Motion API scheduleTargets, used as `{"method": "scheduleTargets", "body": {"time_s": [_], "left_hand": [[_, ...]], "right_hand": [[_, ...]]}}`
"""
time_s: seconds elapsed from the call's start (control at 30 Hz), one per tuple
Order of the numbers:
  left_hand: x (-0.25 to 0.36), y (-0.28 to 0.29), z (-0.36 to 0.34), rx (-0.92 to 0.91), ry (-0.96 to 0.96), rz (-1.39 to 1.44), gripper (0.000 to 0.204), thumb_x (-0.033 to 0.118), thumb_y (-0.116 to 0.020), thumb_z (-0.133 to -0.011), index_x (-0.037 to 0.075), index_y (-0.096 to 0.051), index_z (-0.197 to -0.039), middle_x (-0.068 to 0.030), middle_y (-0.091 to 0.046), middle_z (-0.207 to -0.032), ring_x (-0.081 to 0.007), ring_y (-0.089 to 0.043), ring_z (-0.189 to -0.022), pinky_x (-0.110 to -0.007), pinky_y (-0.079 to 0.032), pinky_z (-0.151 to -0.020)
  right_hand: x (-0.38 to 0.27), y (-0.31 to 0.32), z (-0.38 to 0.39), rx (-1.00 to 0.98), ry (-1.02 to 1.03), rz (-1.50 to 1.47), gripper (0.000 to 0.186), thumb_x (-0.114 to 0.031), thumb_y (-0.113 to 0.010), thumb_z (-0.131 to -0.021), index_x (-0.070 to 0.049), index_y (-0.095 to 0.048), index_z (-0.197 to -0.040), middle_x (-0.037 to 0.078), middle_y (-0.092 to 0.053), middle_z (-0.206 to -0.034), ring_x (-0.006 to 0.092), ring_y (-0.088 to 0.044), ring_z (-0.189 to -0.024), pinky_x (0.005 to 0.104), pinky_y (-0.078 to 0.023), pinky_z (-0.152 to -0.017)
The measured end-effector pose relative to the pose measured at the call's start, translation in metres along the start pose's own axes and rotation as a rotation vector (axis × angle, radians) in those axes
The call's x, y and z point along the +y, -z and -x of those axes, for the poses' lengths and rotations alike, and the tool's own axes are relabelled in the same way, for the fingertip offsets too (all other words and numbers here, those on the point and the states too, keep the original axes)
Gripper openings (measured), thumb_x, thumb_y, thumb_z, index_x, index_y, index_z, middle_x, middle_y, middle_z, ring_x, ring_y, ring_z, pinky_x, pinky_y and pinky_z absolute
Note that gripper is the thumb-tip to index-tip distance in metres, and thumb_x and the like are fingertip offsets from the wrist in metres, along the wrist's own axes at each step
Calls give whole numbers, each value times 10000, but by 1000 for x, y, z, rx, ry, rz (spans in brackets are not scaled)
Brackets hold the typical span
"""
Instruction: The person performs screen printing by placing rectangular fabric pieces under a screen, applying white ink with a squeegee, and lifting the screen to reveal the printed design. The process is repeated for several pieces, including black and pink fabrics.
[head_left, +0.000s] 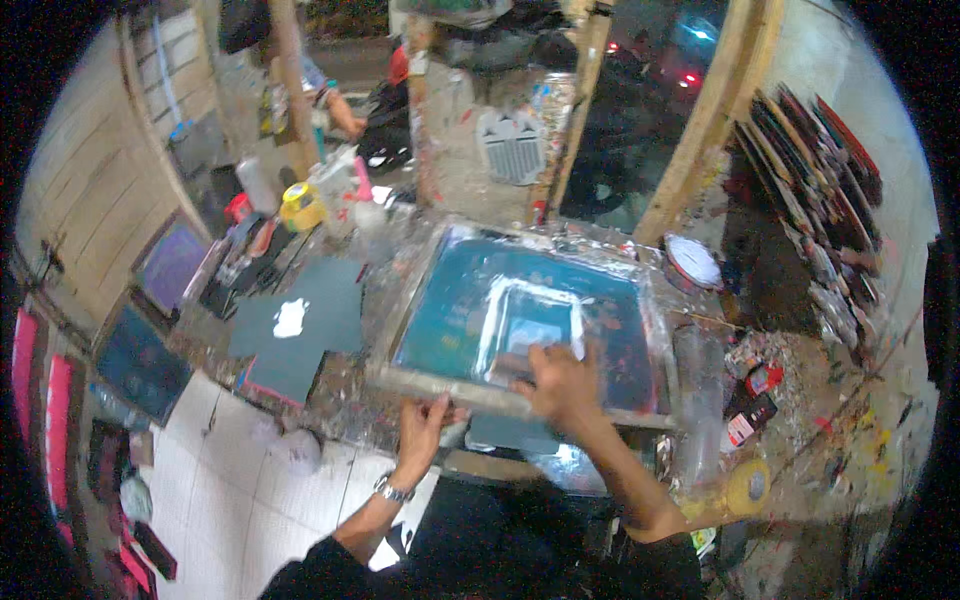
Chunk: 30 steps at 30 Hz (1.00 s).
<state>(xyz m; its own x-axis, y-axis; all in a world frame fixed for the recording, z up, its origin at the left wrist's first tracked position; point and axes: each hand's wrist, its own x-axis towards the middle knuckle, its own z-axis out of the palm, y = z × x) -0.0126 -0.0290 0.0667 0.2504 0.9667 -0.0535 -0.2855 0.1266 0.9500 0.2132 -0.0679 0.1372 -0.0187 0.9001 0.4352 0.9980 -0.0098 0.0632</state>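
Note:
A screen printing frame (520, 400) with a wooden border and blue-green mesh (440, 320) lies tilted on the worktable in front of me. White ink (490, 320) makes a rough rectangle on the mesh. My right hand (565, 385) is closed over the mesh, fingers wrapped round a flat squeegee (510, 367), blurred and partly covered by the hand. At the frame's front edge, my left hand (428, 430) pinches the wooden border; its fingertips are partly hidden. Below the frame shows a dark, shiny sheet (510, 435).
Dark sheets (300, 330), one with a white print, lie left of the frame. A yellow tape roll (300, 205) and bottles stand behind them. A round tub (692, 262) sits at the right, another tape roll (748, 487) near my right elbow. Several frames (810, 190) lean by the right wall.

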Motion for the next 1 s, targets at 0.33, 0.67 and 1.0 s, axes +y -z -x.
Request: {"method": "scheduleTargets", "body": {"time_s": [0.33,0.67,1.0], "left_hand": [[-74,43,10,4,-82,-260,265,165,-568,-1040,-45,-418,-1098,-195,-688,-914,-254,-736,-837,-352,-616,-743],[-56,40,5,61,98,-174,251,175,-548,-1053,-37,-420,-1097,-234,-682,-910,-280,-733,-777,-373,-633,-686],[-48,50,-9,-31,340,-132,333,232,-543,-1062,-69,-411,-1117,-258,-692,-891,-312,-742,-756,-377,-637,-648]], "right_hand": [[-1,-23,9,-506,-61,-183,382,-436,-710,-886,-102,-617,-1047,158,-715,-778,359,-713,-701,531,-542,-660],[81,-120,-108,-249,-54,-75,450,-449,-658,-930,-70,-573,-1157,181,-718,-856,392,-706,-780,561,-525,-744],[100,-112,-101,-634,124,-378,634,-526,-721,-846,-32,-619,-1229,240,-718,-957,443,-701,-870,542,-548,-803]]}}
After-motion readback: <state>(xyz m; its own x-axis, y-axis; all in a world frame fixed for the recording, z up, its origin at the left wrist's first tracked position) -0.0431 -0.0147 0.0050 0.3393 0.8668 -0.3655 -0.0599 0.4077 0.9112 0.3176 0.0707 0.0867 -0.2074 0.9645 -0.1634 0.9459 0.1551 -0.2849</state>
